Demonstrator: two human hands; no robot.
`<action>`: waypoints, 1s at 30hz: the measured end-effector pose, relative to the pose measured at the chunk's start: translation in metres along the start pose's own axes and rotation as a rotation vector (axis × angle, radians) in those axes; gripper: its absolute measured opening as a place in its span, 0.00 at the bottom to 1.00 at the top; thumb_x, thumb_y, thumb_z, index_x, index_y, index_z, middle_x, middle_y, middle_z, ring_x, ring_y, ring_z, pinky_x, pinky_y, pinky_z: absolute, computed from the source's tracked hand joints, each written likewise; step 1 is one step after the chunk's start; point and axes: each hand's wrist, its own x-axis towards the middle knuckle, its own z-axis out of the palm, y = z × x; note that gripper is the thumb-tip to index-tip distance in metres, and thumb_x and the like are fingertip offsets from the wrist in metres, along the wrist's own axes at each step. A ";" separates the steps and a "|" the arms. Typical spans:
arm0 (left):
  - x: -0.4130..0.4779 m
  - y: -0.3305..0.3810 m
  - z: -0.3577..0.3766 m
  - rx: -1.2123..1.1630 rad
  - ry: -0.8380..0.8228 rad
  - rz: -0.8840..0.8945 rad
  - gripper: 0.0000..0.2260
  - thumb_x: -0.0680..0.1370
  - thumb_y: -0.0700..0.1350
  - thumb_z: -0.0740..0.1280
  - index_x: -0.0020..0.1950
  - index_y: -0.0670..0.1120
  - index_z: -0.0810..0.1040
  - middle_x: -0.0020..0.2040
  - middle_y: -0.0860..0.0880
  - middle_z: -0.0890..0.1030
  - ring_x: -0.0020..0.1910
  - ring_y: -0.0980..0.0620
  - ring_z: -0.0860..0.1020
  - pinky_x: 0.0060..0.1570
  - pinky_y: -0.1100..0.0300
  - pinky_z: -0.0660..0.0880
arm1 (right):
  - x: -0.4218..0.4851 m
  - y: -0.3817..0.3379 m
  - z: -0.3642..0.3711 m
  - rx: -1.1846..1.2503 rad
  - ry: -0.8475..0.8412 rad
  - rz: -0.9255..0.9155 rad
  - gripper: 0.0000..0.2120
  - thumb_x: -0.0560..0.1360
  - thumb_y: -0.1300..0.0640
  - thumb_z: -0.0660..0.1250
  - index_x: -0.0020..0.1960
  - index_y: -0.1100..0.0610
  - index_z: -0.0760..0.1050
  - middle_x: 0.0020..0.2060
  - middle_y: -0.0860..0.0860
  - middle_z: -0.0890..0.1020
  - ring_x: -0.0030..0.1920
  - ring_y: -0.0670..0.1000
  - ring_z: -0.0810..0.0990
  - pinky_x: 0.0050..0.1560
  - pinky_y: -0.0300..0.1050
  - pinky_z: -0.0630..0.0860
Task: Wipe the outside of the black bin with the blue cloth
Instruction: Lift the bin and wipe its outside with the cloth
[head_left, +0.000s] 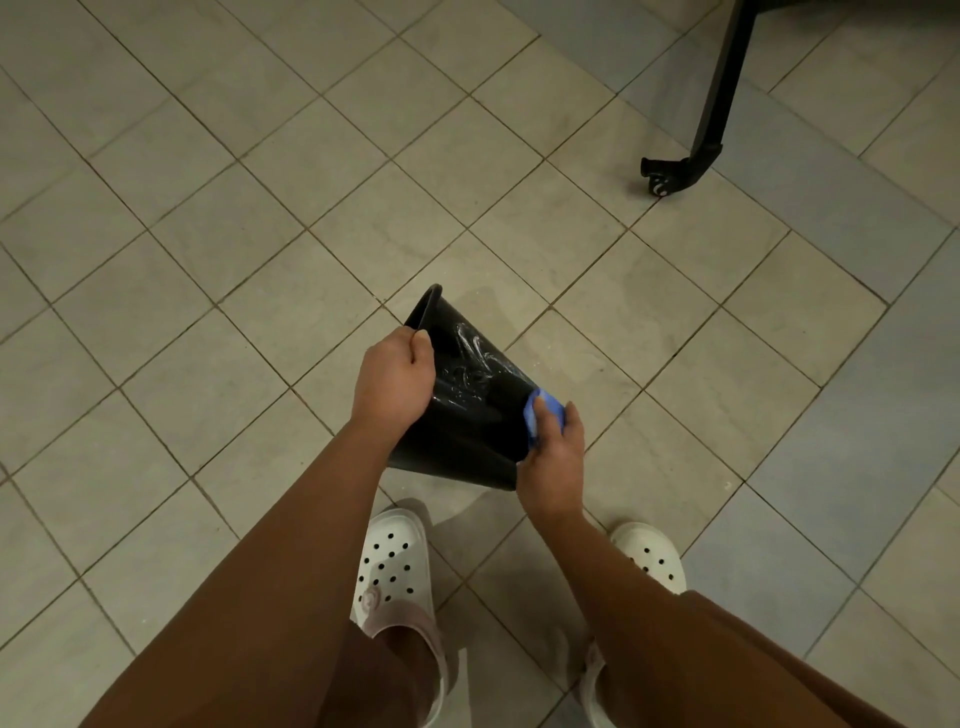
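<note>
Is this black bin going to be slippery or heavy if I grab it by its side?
Probably light: the left hand holds the black bin tilted by its rim. Likely slick: its glossy wall shows wet-looking streaks. It seems stiff, keeping its shape where the right hand presses the blue cloth.

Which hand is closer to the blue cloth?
Right. The right hand holds the blue cloth against the black bin. The left hand is across the bin, gripping its rim.
</note>
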 end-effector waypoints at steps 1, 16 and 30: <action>0.001 -0.002 -0.001 0.000 0.005 -0.013 0.15 0.84 0.46 0.54 0.41 0.43 0.71 0.32 0.50 0.72 0.30 0.56 0.70 0.27 0.70 0.64 | -0.009 0.000 0.003 0.015 -0.006 0.010 0.30 0.75 0.67 0.61 0.74 0.53 0.58 0.74 0.55 0.54 0.73 0.55 0.55 0.70 0.41 0.55; 0.001 -0.002 -0.003 -0.003 -0.002 0.006 0.14 0.84 0.46 0.53 0.43 0.43 0.71 0.33 0.49 0.72 0.31 0.57 0.70 0.29 0.69 0.63 | 0.009 -0.004 0.000 -0.081 -0.063 -0.294 0.35 0.72 0.69 0.65 0.74 0.52 0.59 0.73 0.60 0.58 0.72 0.61 0.59 0.70 0.54 0.65; 0.002 0.000 0.000 -0.049 -0.041 0.040 0.13 0.83 0.45 0.55 0.43 0.43 0.73 0.35 0.50 0.74 0.35 0.58 0.72 0.32 0.66 0.64 | -0.004 -0.017 0.008 -0.106 -0.036 -0.479 0.39 0.66 0.73 0.68 0.73 0.56 0.59 0.71 0.63 0.63 0.72 0.62 0.60 0.69 0.57 0.61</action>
